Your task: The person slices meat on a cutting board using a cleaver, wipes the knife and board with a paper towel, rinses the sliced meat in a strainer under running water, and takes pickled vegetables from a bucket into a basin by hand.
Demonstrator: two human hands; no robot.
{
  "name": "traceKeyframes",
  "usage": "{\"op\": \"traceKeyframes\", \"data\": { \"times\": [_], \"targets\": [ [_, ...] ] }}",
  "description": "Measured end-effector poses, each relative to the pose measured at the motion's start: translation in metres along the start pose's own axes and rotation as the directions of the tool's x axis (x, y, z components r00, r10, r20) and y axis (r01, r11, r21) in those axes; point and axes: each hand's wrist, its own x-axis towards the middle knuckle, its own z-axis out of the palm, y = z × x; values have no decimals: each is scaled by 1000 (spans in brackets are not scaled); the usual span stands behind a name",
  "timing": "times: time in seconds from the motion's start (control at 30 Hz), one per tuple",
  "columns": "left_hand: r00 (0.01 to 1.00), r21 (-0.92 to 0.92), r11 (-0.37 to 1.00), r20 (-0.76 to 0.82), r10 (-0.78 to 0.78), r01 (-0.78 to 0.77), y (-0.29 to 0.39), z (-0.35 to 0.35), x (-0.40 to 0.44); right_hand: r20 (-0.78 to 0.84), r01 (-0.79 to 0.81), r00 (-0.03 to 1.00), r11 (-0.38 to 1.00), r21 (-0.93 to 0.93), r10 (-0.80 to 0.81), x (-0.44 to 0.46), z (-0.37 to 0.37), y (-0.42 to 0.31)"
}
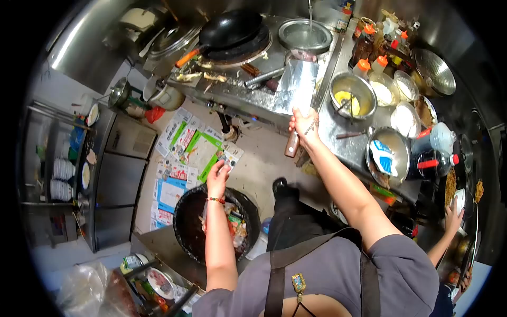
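shiny broad cleaver (298, 84), brown-handled, slanting over the counter (232, 97) edge

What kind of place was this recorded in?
Most likely a commercial kitchen: a black round-bottomed wok on the stove, orange-capped clear squeeze bottles, and a broad steel cleaver in the right hand.

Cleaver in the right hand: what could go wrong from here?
1. Cleaver: its broad blade is bare and spans the front edge of the counter; a slip of the right hand could drop it towards the floor or feet.
2. Metal bowl with yellow contents: it sits close to the blade, so a sideways swing might knock it.
3. Flattened printed packaging: loose-looking on the floor, possibly a slip hazard.
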Motion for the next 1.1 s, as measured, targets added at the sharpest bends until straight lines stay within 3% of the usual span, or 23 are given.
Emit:
{"op": "traceKeyframes", "data": {
  "times": [0.03, 0.13, 0.3, 0.37, 0.43, 0.47, 0.5, 0.57, 0.63, 0.67, 0.7, 0.77, 0.83, 0.9, 0.97, 1.0, 1.03, 1.1],
  "targets": [
    [998, -16, 999, 41, 45, -45, 16, 15, 13, -5, 14, 1000, 1000, 11, -14, 22, 5, 3],
    [983, -133, 990, 180, -21, 45, 71, 56, 56, -180, 75, 982, 991, 110, -54, 91, 20, 15],
    [919, -238, 971, 377, 113, -21, 140, 125, 189, -405, 151, 913, 963, 223, -49, 209, 40, 44],
    [900, -248, 968, 430, 74, 39, 172, 148, 228, -412, 182, 908, 959, 216, -79, 234, 49, 47],
    [851, -284, 953, 521, 63, 103, 193, 168, 267, -402, 132, 912, 987, 97, -82, 249, 55, 52],
    [825, -295, 943, 563, 41, 155, 200, 178, 287, -277, 133, 954, 990, 51, -114, 254, 49, 57],
    [793, -323, 923, 608, 34, 209, 201, 189, 310, -324, 69, 942, 995, -66, -86, 261, 45, 65],
    [799, -320, 902, 600, -45, 290, 205, 217, 350, -289, -246, 938, 954, -171, 190, 251, 49, 29],
    [785, -324, 884, 614, -75, 338, 195, 244, 391, -301, -392, 917, 725, -567, 261, 244, 59, -24],
    [766, -344, 832, 626, -143, 436, 194, 257, 407, -91, -151, 982, 389, -909, 168, 256, 35, -22],
    [743, -365, 770, 638, -204, 524, 192, 268, 422, -100, -220, 957, 458, -861, 271, 264, 20, -27],
    [722, -372, 747, 662, -204, 551, 185, 284, 447, -143, -111, 990, 525, -844, -20, 305, 6, -45],
    [684, -416, 642, 689, -239, 644, 183, 296, 469, -86, 51, 971, 547, -835, -222, 360, 25, -87],
    [651, -420, 560, 693, -310, 714, 182, 309, 485, 23, 183, 926, 396, -900, -376, 442, 19, -92],
    [622, -377, 563, 705, -340, 735, 172, 324, 495, 220, 357, 618, 21, -934, -755, 529, -11, -56],
    [598, -372, 530, 718, -356, 762, 168, 332, 497, 126, 203, 760, 49, -978, -638, 544, -18, -44],
    [577, -379, 483, 726, -373, 789, 164, 340, 500, -106, -6, 971, 420, -908, -213, 544, -9, -53],
    [566, -397, 424, 708, -422, 814, 157, 358, 505, 146, -33, 976, 781, -624, 159, 528, 2, -58]
  ]
}}
